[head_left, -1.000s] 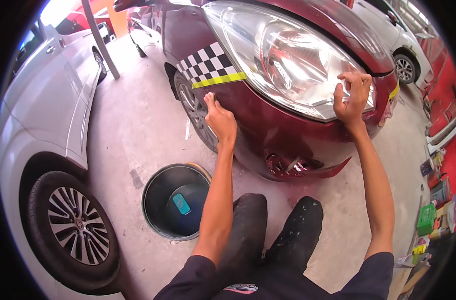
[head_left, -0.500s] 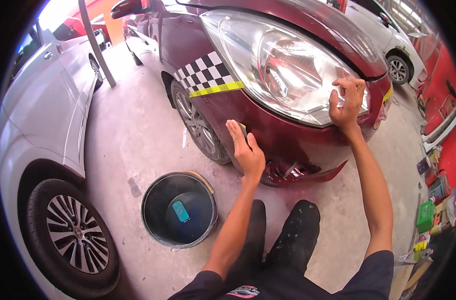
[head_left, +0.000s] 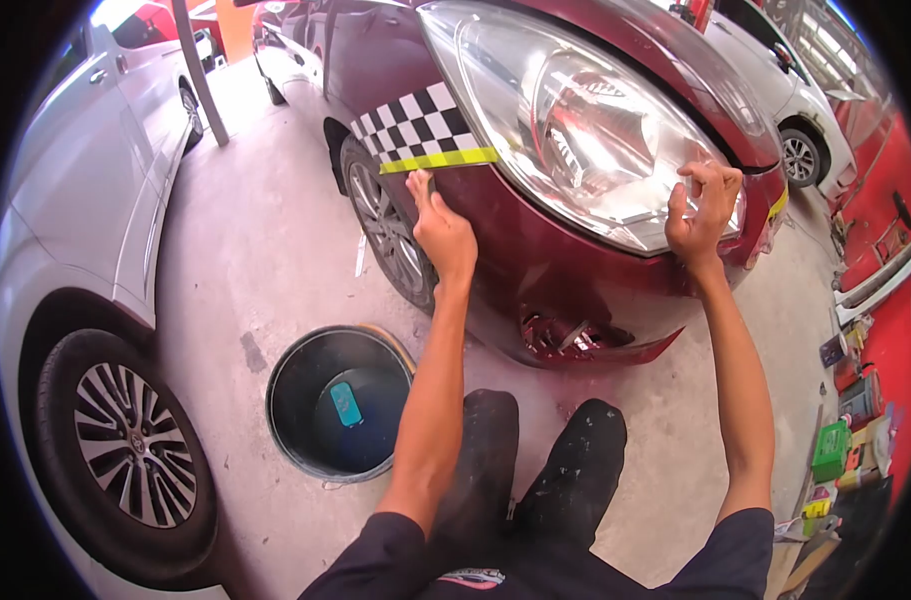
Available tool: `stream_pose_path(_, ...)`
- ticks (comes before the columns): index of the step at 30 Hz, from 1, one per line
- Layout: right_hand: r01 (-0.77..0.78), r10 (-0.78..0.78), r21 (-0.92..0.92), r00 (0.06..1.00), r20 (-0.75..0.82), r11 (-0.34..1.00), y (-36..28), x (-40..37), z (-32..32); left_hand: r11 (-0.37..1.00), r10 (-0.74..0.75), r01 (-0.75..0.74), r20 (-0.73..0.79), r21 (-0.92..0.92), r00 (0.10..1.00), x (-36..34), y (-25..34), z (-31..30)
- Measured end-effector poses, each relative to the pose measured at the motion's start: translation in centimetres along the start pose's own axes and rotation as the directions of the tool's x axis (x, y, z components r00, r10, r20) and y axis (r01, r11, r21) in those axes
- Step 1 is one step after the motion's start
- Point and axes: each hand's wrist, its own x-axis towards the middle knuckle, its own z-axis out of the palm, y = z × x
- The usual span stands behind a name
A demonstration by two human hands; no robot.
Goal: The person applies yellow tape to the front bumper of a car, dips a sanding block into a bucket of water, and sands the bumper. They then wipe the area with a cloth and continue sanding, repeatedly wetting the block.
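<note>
My left hand (head_left: 445, 233) is on the maroon front bumper (head_left: 535, 240), just below the yellow tape edge (head_left: 440, 161) of a black-and-white checkered strip (head_left: 415, 125). Its fingers are closed over a small dark, yellowish-edged pad (head_left: 431, 184), mostly hidden by the hand. Against the lower right corner of the clear headlight (head_left: 595, 120) rests my right hand (head_left: 700, 215), fingers bent, thumb apart, with nothing in it. A black bucket (head_left: 275, 400) stands on the floor left of my legs. Inside it lies a turquoise rectangular object (head_left: 346, 404).
A silver vehicle (head_left: 85, 220) with a large wheel (head_left: 135, 445) stands close on the left. Along the right wall are a green box (head_left: 831, 450) and assorted containers. Another white car (head_left: 790, 95) is at the back right, and a post (head_left: 197, 80) rises at the back left.
My left hand has moved up and left along the bumper with the pad, to just under the yellow tape. My right hand stays on the headlight corner. The view has shifted slightly.
</note>
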Motion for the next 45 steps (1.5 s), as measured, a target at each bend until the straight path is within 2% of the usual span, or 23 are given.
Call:
stream_pose_path(1, -0.007, 0.007, 0.001, 1.0, 0.0, 1.0, 0.0, 0.1, 0.1, 0.997, 0.035, -0.034, -0.005, 0.062, 0.999, 0.5, 0.0, -0.2)
stream_pose_path(4, -0.011, 0.011, 0.016, 1.0, -0.017, 1.0, -0.5, -0.1, 0.0, 0.992, 0.124, -0.124, 0.085, 0.0, 0.989, -7.7, 2.0, -1.6)
stream_pose_path(6, 0.014, -0.014, -0.003, 1.0, -0.026, 1.0, -0.2, 0.3, 0.1, 0.974, 0.224, -0.226, 0.095, 0.015, 0.97, -8.5, 1.9, -1.7)
stream_pose_path(7, 0.007, -0.007, -0.006, 1.0, -0.019, 1.0, -0.3, 0.1, 0.0, 0.976, 0.216, -0.215, 0.037, -0.014, 0.976, -7.0, 0.7, -1.1)
stream_pose_path(10, -0.009, 0.009, -0.001, 1.0, -0.009, 1.0, -0.2, 0.2, 0.1, 0.987, -0.025, 0.023, 0.012, 0.159, 1.0, 0.6, -0.7, -0.8)
stream_pose_path(13, -0.006, 0.006, 0.006, 1.0, -0.011, 1.0, -0.4, 0.1, 0.1, 0.984, 0.125, -0.135, 0.085, 0.118, 0.989, -4.4, 2.0, -2.0)
stream_pose_path(14, 0.003, -0.003, -0.001, 1.0, -0.02, 1.0, -0.2, 0.1, 0.2, 0.988, 0.151, -0.152, 0.1, 0.006, 0.983, -8.0, 2.9, -1.8)
stream_pose_path(15, 0.006, -0.007, -0.014, 0.999, -0.031, 1.0, -0.1, 0.1, 0.3, 0.993, 0.114, -0.115, 0.139, -0.001, 0.984, -10.3, 3.0, -1.8)
stream_pose_path(17, 0.002, -0.002, 0.005, 0.999, -0.037, 1.0, 0.1, 0.0, 0.4, 0.936, 0.244, -0.268, 0.13, 0.229, 0.961, -7.5, -0.2, -1.1)
stream_pose_path(19, 0.015, -0.014, 0.012, 0.999, -0.034, 1.0, 0.3, -0.2, 0.6, 0.939, 0.082, -0.104, 0.079, 0.329, 0.993, -1.9, -0.2, -0.9)
stream_pose_path(21, 0.006, -0.005, 0.014, 1.0, -0.03, 1.0, -0.1, -0.1, 0.4, 0.961, 0.001, -0.017, 0.059, 0.276, 0.998, -0.4, 0.4, -0.7)
stream_pose_path(24, 0.009, -0.009, 0.009, 0.999, -0.037, 1.0, -0.2, 0.0, 0.5, 0.982, 0.174, -0.178, 0.059, 0.065, 0.983, -7.5, 3.4, -1.1)
stream_pose_path(25, 0.012, -0.012, 0.004, 0.999, -0.034, 1.0, 0.0, 0.0, 0.5, 0.982, 0.17, -0.179, 0.12, 0.068, 0.978, -9.4, 3.4, -1.3)
stream_pose_path(27, 0.027, -0.027, 0.004, 0.999, -0.039, 1.0, 0.3, 0.0, 0.7, 0.951, 0.286, -0.293, 0.081, 0.097, 0.955, -7.0, 1.7, -1.3)
stream_pose_path(29, 0.023, -0.022, 0.017, 0.999, -0.037, 1.0, 0.2, -0.1, 0.6, 0.972, 0.109, -0.106, 0.001, 0.211, 0.994, -1.4, 0.3, -1.3)
stream_pose_path(31, 0.014, -0.014, 0.017, 1.0, -0.028, 1.0, -0.2, -0.2, 0.5, 0.968, 0.031, -0.029, -0.002, 0.249, 1.0, 0.5, -1.0, -1.0)
stream_pose_path(35, 0.018, -0.017, 0.007, 0.999, -0.033, 1.0, 0.0, 0.0, 0.5, 0.978, 0.164, -0.178, 0.119, 0.113, 0.979, -8.4, 3.0, -1.8)
stream_pose_path(37, 0.011, -0.011, 0.01, 0.999, -0.047, 1.0, 0.0, 0.0, 0.5, 0.957, 0.237, -0.25, 0.102, 0.145, 0.966, -6.2, 0.8, -1.7)
stream_pose_path(38, 0.019, -0.019, 0.009, 0.999, -0.05, 1.0, 0.2, 0.3, 0.7, 0.974, 0.137, -0.147, 0.067, 0.171, 0.988, -3.5, 0.7, -1.9)
stream_pose_path(39, 0.014, -0.014, 0.01, 0.999, -0.046, 1.0, 0.0, 0.0, 0.6, 0.973, -0.062, 0.043, 0.075, 0.227, 0.995, -0.7, 0.0, -2.0)
stream_pose_path(41, 0.002, -0.002, 0.011, 0.999, -0.032, 1.0, -0.1, -0.3, 0.4, 0.975, -0.019, 0.005, 0.061, 0.224, 0.998, 0.6, -1.3, -1.7)
stream_pose_path(44, 0.0, 0.0, 0.006, 0.999, -0.043, 1.0, 0.0, 0.1, 0.5, 0.97, 0.174, -0.191, 0.119, 0.148, 0.977, -6.4, 1.7, -2.3)
stream_pose_path(45, -0.002, 0.002, 0.003, 0.999, -0.036, 1.0, -0.1, 0.1, 0.5, 0.968, 0.162, -0.189, 0.163, 0.166, 0.973, -7.1, 2.0, -2.5)
